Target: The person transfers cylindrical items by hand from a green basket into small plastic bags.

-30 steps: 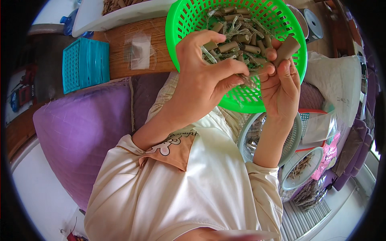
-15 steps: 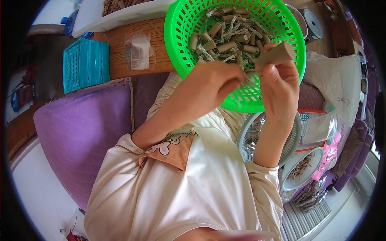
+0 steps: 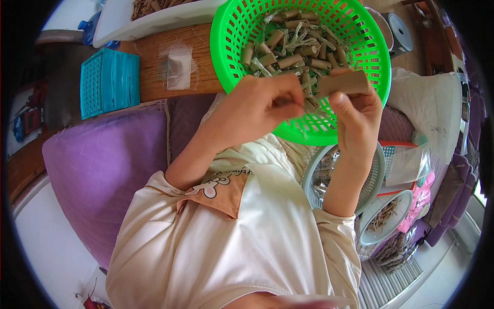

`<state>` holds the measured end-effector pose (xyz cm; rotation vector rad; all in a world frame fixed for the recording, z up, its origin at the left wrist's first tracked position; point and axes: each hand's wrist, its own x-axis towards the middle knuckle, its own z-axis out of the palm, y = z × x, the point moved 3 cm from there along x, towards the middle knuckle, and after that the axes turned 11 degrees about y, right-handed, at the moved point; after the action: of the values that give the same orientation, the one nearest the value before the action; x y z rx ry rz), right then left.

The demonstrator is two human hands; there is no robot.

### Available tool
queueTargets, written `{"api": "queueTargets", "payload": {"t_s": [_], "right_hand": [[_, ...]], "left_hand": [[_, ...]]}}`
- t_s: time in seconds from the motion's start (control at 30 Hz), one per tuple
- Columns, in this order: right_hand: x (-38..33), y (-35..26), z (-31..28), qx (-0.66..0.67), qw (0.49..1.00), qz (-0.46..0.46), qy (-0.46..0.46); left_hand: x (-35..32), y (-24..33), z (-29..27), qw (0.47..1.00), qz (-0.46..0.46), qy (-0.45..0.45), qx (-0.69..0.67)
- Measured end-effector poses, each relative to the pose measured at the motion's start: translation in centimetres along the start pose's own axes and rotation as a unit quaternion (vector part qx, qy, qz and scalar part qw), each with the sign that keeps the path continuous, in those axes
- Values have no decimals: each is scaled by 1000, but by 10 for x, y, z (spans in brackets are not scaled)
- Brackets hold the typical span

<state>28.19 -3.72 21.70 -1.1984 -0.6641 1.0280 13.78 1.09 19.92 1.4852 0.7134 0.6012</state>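
Observation:
My right hand (image 3: 358, 110) grips a brown cardboard tube (image 3: 343, 83) between thumb and fingers, over the right part of a green plastic basket (image 3: 222, 56). The tube lies nearly level. Left of it, my left hand (image 3: 270, 103) is closed in a pinch above the basket's near rim. Whatever is between its fingertips is too small and blurred to name. Inside the basket are several similar small tubes (image 3: 289, 61), many with clear crinkled plastic strips (image 3: 298, 36) among them.
A turquoise basket (image 3: 110, 82) and small clear plastic bags (image 3: 180, 64) are on the wooden table (image 3: 149, 56). A white tray (image 3: 116, 26) with brown pieces stands behind. Grey baskets (image 3: 380, 165) sit by my right forearm, beside a white sack (image 3: 427, 103). A purple padded seat (image 3: 98, 175) is at left.
The tube in my right hand has turned from tilted up to nearly level and dropped slightly. My left hand has moved a little left and down, away from the tube.

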Motion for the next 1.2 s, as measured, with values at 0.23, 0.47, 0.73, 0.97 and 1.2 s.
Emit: {"api": "queueTargets", "payload": {"t_s": [0.23, 0.47, 0.73, 0.97, 1.2], "right_hand": [[-7, -2, 4, -60, 994, 49, -76], [-2, 9, 4, -49, 996, 49, -56], [-10, 19, 16, -163, 974, 86, -129], [-8, 30, 9, -24, 995, 98, 4], [-1, 23, -12, 43, 995, 83, 31]], "left_hand": [[-5, 9, -11, 950, 132, 253, -124], [-6, 17, -10, 961, 210, 34, 176], [-12, 21, -18, 905, 235, 164, 315], [-10, 2, -55, 884, 157, 344, 274], [-32, -116, -186, 648, -112, 462, 595]]}}
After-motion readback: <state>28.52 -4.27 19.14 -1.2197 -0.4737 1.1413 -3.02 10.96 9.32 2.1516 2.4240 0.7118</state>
